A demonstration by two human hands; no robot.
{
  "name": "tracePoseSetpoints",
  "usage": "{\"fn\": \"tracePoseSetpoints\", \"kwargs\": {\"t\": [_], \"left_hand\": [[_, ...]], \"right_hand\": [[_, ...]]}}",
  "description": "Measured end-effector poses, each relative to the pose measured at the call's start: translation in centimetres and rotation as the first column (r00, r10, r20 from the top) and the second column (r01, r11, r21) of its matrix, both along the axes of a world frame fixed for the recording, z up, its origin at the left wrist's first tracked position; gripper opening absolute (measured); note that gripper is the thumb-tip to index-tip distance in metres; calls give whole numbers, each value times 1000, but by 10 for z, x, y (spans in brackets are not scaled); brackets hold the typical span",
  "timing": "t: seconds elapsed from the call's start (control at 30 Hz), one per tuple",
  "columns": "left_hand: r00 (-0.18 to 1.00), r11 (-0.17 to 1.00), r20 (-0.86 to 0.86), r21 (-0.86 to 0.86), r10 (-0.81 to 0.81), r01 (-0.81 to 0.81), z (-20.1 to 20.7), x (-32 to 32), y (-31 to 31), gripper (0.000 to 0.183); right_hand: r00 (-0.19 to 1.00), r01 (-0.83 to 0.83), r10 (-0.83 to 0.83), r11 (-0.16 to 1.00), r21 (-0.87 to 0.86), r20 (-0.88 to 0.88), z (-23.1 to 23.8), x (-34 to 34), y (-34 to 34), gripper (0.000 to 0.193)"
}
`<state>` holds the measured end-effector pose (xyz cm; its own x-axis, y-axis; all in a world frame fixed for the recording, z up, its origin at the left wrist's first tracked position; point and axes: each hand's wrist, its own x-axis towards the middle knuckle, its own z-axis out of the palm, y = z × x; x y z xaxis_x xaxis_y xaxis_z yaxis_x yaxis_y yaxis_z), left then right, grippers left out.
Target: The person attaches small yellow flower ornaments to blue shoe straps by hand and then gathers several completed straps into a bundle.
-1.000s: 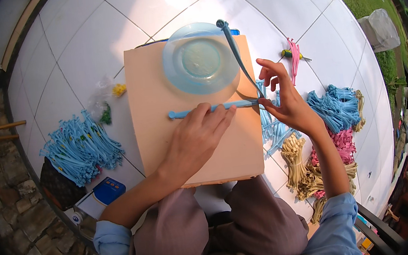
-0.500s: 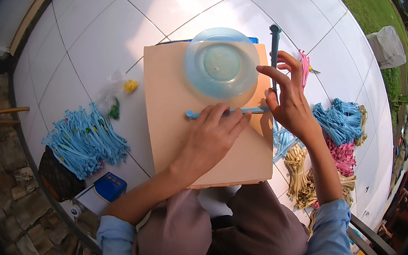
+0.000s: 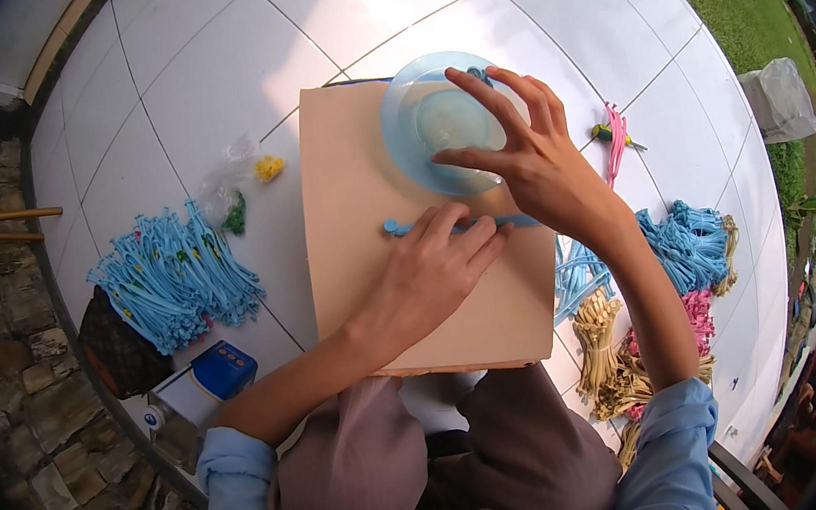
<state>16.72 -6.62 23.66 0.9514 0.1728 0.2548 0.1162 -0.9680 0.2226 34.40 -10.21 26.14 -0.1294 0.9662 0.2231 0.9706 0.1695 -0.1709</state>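
A flat tan board (image 3: 436, 322) lies across my lap, with a clear bluish plate (image 3: 406, 149) near its far edge. My left hand (image 3: 420, 274) is closed, pressing a light-blue strip (image 3: 393, 227) with a round end against the board. The strip stretches rightward past my fingers. Over the plate's right side, my right hand (image 3: 526, 146) has its fingers spread and thumb apart. A darker blue strip end (image 3: 480, 74) shows between its index and middle fingertips. The rest of that piece is hidden behind the hand, and I see no firm grip.
Bundled light-blue strips (image 3: 174, 277) lie left, near a blue and white box (image 3: 209, 380) and small bags of green and yellow pieces (image 3: 268, 168). Right are blue (image 3: 684, 244), pink and beige bundles (image 3: 599, 339), pink strips (image 3: 615, 146) and a green-yellow handled tool (image 3: 604, 133).
My right hand has moved left over the plate, and the upright blue strip's end has swung left with it. My left hand keeps its place on the strip.
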Motion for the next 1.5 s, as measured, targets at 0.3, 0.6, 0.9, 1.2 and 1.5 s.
{"fn": "tracePoseSetpoints", "kwargs": {"t": [0.3,0.6,0.9,1.2,1.5], "left_hand": [[1000,1000,-31,6,-1,2,1,0,0,43],[999,1000,-34,0,-4,4,2,1,0,42],[999,1000,-39,-6,-1,1,3,1,0,41],[999,1000,-43,-2,0,0,2,1,0,41],[1000,1000,-20,-8,7,-7,2,1,0,38]], "right_hand": [[999,-31,30,999,-22,-32,-2,0,3,44],[992,-30,37,998,60,-119,-3,0,10,44],[981,13,-5,999,44,-192,-7,1,13,40],[998,6,-2,998,66,-61,-13,1,16,34],[995,-12,20,996,83,-100,-16,2,15,30]]}}
